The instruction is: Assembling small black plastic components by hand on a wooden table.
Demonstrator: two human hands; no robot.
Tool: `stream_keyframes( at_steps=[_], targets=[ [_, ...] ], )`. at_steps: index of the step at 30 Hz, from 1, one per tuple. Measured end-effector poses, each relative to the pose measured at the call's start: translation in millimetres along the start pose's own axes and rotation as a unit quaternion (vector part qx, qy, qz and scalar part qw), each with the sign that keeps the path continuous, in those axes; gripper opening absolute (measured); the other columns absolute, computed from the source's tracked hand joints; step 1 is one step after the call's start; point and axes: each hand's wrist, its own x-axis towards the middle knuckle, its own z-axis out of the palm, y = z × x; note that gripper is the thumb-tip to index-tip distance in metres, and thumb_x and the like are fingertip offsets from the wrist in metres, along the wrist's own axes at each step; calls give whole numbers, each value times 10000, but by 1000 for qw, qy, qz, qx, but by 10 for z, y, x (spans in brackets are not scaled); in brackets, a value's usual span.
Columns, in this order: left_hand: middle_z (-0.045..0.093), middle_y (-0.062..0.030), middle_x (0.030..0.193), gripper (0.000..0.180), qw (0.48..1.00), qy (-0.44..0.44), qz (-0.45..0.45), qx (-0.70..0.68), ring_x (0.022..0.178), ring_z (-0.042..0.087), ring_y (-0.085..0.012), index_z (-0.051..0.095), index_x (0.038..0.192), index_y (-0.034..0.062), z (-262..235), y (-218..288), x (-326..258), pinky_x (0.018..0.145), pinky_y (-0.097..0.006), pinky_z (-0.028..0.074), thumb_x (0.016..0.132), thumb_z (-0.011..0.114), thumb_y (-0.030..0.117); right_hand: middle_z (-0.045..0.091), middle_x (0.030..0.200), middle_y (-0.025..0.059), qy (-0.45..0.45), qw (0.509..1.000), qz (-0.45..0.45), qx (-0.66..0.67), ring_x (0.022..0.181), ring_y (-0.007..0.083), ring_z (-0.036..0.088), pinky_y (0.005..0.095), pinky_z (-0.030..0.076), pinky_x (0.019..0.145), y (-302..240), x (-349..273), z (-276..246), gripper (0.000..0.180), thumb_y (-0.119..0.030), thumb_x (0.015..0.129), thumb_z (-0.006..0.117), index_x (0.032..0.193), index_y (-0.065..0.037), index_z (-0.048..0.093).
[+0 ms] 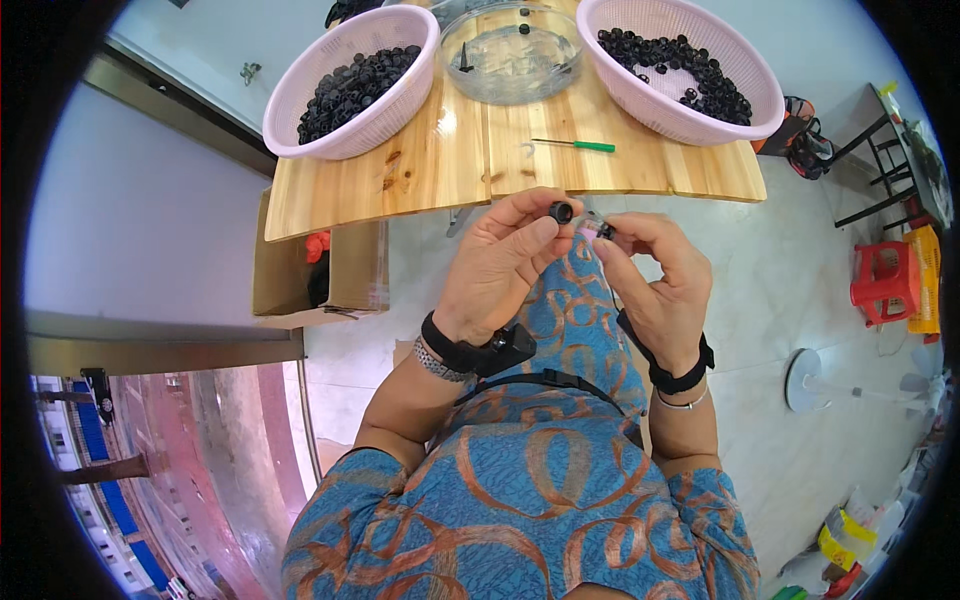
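In front of the table's near edge, my left hand [498, 258] pinches a small round black cap [561, 212] between thumb and fingers, its hollow end showing. Close beside it, my right hand [662, 272] grips a small part, partly clear and partly black [604, 230], between thumb and forefinger; its exact kind is too small to make out. The two pieces are apart. Beyond my hands, a thin screwdriver with a green handle [594, 147] lies on the wooden table [450, 180].
Pink baskets of small black parts stand at the left [422, 78] and right [755, 128] of the table. Between them sits a clear round tray [510, 92] with several small pieces. Below the left side is an open cardboard box [360, 270]. A red stool [884, 284] stands far right.
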Motion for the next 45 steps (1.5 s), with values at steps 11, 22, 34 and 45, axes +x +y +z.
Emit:
stream_keyframes(
  at_steps=[11,22,34,45],
  targets=[
    [575,-89,1059,234,999,10,15,38,938,573,-153,531,1092,16,-1,9,-39,822,-263,486,860,507,20,605,732,58,-34,983,-84,-157,662,225,585,316,459,571,-99,97,82,173,-104,699,657,857,-58,601],
    [562,-105,1077,232,998,6,17,65,976,560,-162,508,1090,-5,11,-31,-23,851,-268,479,861,507,36,598,713,60,-41,976,-97,-190,640,235,586,326,455,539,-75,87,50,141,-131,725,625,849,-71,595],
    [574,-93,1055,211,996,8,31,79,969,560,-166,526,1067,4,35,-58,-8,850,-293,470,858,513,26,564,655,64,-43,961,-113,-250,610,234,572,339,444,512,-70,84,36,112,-146,735,605,766,-70,528],
    [594,-109,1008,217,973,41,79,215,901,579,-156,556,1040,-27,62,-63,-24,802,-272,490,823,558,-11,574,685,72,-90,953,-103,-269,627,236,579,338,443,514,-69,77,-27,122,-149,767,580,826,-65,513]
  ],
)
